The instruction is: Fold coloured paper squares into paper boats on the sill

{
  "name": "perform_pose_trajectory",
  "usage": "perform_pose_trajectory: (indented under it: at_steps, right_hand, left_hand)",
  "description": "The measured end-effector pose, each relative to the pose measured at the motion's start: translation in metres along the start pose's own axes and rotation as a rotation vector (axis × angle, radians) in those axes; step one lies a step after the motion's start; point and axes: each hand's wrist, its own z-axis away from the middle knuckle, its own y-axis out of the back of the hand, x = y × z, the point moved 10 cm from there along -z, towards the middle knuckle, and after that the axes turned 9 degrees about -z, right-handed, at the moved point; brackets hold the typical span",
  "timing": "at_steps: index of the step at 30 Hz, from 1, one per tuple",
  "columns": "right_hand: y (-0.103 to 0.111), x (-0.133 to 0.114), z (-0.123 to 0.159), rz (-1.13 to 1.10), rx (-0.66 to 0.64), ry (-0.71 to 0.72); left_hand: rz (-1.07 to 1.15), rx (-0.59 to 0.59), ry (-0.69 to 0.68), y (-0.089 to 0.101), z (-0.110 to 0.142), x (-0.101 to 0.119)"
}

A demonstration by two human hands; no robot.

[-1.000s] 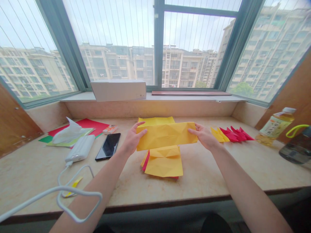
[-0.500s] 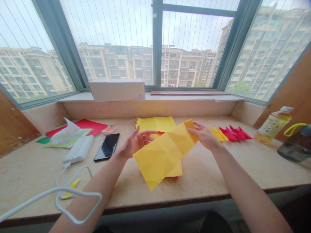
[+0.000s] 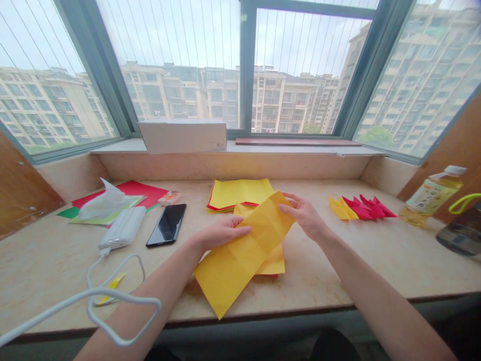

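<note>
A creased yellow sheet of paper [image 3: 244, 250] is held tilted above the worktop between both hands. My left hand [image 3: 223, 231] grips its upper left edge, thumb on top and fingers behind. At the far right corner, my right hand [image 3: 300, 213] pinches the sheet; some of its fingers are hidden behind it. Beneath lies another yellow sheet [image 3: 276, 261], with a bit of red paper [image 3: 271, 276] showing under it. Farther back rests a stack of yellow and red paper [image 3: 242, 192].
Folded yellow paper pieces [image 3: 341, 208] and folded red ones [image 3: 368, 208] sit to the right, near a drink bottle [image 3: 432, 195] and a dark bottle [image 3: 462, 228]. Leftward are a phone [image 3: 167, 225], a white power bank [image 3: 123, 228] with a looping cable [image 3: 124, 298], and tissue [image 3: 103, 203].
My left hand has closed on the sheet's edge, having been open beside it. The sheet has shifted slightly left and toward me, with my right hand still pinching its corner.
</note>
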Motion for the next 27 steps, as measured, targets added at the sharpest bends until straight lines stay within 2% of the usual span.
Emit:
perform_pose_trajectory:
  at_steps: [5,10,17,22,27]
  right_hand:
    - [0.011,-0.003,-0.001,0.045,0.039,-0.002]
    - [0.0,0.004,0.001,0.03,-0.015,-0.022]
    - [-0.001,0.003,0.0,0.074,0.037,0.07]
    - [-0.007,0.006,0.002,0.084,0.039,0.047]
    - [-0.014,0.011,0.003,0.044,-0.035,-0.002]
  left_hand:
    - [0.046,0.09,-0.028,0.013,-0.005,-0.001]
    - [0.124,0.141,-0.078,0.015,-0.007,0.004]
    - [0.151,0.239,-0.105,0.015,-0.01,0.006]
    - [0.134,0.306,-0.126,0.021,-0.015,0.002]
    - [0.126,0.321,-0.125,0.021,-0.017,0.001]
